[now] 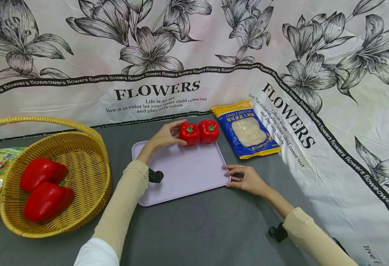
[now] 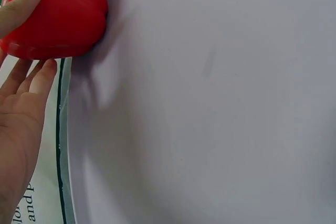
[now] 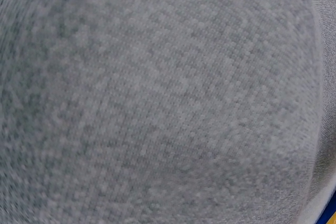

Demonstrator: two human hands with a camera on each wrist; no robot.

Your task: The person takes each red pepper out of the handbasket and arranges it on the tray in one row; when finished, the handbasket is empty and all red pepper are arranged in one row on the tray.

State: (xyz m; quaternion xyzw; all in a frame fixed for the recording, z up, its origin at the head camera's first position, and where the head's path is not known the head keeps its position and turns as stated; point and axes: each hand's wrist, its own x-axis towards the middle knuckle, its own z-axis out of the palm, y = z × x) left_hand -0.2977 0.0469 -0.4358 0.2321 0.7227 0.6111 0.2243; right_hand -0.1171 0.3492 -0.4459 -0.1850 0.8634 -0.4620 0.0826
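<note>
Two red bell peppers stand side by side at the far edge of a pale lilac tray (image 1: 184, 173). My left hand (image 1: 163, 137) holds the left bell pepper (image 1: 189, 134) from its left side. In the left wrist view, the thumb lies on the pepper's red side (image 2: 68, 19) and the fingertips meet its lower edge. The other bell pepper (image 1: 209, 132) sits close against it on the right. At the tray's right edge, my right hand (image 1: 247, 180) grips the rim between thumb and fingers. The right wrist view shows mostly grey cloth (image 3: 157, 98), without the hand.
A yellow wicker basket (image 1: 91, 195) on the left holds two more red peppers (image 1: 48, 201). Behind it lies a green packet (image 1: 1, 162). A blue and yellow orecchiette bag (image 1: 247, 129) lies right of the tray. Flower-printed cloth (image 1: 167, 55) rises behind the grey table surface (image 1: 194, 232).
</note>
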